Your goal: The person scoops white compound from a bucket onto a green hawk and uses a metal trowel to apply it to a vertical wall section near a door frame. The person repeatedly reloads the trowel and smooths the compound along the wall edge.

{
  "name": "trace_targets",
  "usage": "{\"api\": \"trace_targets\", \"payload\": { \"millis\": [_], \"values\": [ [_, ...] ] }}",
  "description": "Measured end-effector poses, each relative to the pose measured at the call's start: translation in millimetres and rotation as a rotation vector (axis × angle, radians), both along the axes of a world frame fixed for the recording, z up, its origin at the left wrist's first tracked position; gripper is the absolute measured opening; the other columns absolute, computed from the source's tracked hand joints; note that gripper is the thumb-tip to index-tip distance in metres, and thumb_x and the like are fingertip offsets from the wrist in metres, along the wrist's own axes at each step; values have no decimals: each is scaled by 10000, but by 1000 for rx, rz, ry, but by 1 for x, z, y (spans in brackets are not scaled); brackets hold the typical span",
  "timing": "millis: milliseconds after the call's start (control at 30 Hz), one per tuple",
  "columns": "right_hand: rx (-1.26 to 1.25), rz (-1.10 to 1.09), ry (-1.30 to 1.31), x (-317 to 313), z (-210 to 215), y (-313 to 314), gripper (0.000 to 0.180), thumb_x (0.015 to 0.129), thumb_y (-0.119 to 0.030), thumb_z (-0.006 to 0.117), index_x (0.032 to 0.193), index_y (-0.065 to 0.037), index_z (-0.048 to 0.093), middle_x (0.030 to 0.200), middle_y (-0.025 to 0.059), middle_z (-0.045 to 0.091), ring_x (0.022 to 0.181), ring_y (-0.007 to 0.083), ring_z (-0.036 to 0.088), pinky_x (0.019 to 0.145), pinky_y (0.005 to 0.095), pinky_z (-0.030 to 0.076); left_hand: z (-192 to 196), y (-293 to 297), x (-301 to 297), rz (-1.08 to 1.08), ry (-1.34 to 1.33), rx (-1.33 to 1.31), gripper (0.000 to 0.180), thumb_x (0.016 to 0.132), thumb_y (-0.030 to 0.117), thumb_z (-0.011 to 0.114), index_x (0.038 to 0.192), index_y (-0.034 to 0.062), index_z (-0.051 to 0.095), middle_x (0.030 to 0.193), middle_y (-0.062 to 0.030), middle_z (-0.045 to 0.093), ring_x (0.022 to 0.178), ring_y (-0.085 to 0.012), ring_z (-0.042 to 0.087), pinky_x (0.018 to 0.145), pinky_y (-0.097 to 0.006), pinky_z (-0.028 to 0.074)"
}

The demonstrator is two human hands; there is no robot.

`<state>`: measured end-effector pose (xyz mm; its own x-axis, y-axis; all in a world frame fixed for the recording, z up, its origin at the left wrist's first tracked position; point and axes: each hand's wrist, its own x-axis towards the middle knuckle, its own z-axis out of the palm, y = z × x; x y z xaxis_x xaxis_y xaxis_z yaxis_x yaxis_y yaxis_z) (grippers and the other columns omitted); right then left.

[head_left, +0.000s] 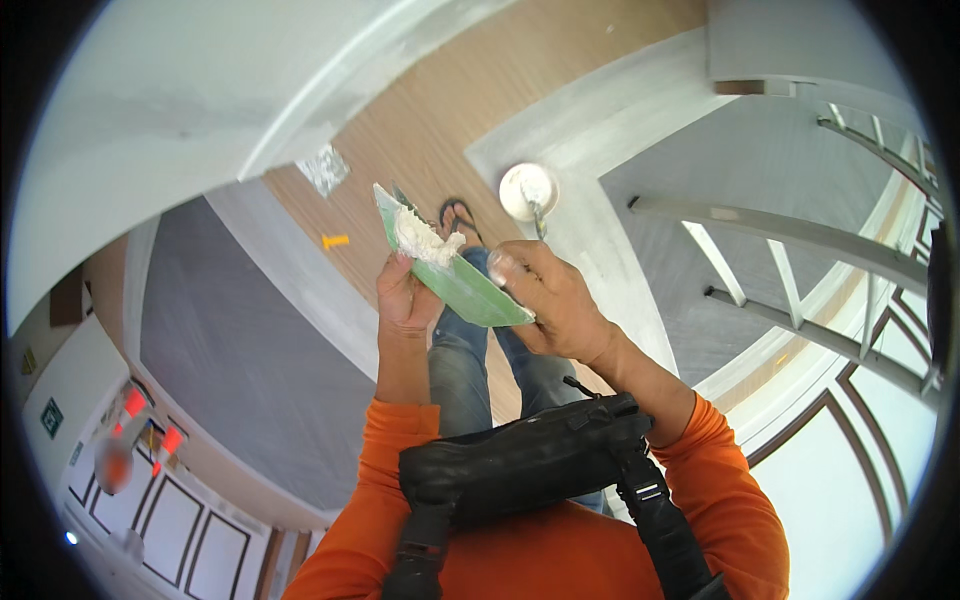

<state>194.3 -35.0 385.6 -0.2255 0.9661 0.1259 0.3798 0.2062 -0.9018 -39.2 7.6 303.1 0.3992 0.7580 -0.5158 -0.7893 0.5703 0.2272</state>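
Observation:
In front of my body I hold a flat green plate (465,290), like a putty spreader, tilted with its right end lower. A thick mound of white putty (422,240) lies along its upper side. My left hand (405,293) is closed on the plate's left part from below. My right hand (555,300) grips its right end, the fingers curled round the edge, with white smears on them. A dark, thin piece (402,197) shows behind the far end of the plate; what it belongs to is hidden.
On the floor ahead stands a white bucket (529,192) of putty with a tool leaning in it. A ladder (790,235) is at the right. A yellow piece (335,242) and a crumpled silvery sheet (323,170) lie left of my feet. Orange cones (172,438) stand far left.

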Motion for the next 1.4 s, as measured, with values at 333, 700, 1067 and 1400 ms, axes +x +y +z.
{"api": "trace_targets", "payload": {
  "millis": [333,700,1067,1400],
  "values": [
    [739,-119,-566,62,239,19,711,806,-40,699,1343,-495,607,1236,27,568,1045,229,592,929,389,526,238,71,101,-201,-521,464,230,993,222,643,1159,72,587,1038,-66,549,962,-214,554,809,-343,504],
    [238,-676,162,36,320,-57,272,948,-216,696,1206,-132,669,1119,80,640,978,223,624,852,361,539,403,61,151,-292,-615,722,268,926,286,675,1184,220,705,962,-13,669,1216,-229,572,1194,-592,252],
    [-402,-354,1044,41,384,-64,442,1021,-415,614,1218,-20,642,1008,44,678,843,115,618,619,282,509,422,31,157,-671,-512,657,356,911,329,729,1102,36,664,1409,-176,538,1426,-400,422,1209,-547,341],
    [-212,-357,1304,83,391,-71,414,980,-218,688,1323,-26,558,1110,44,684,871,106,657,619,240,497,410,33,164,-537,-276,609,227,862,262,677,1030,119,731,1546,-163,478,1459,-354,400,1221,-559,311]
  ]
}}
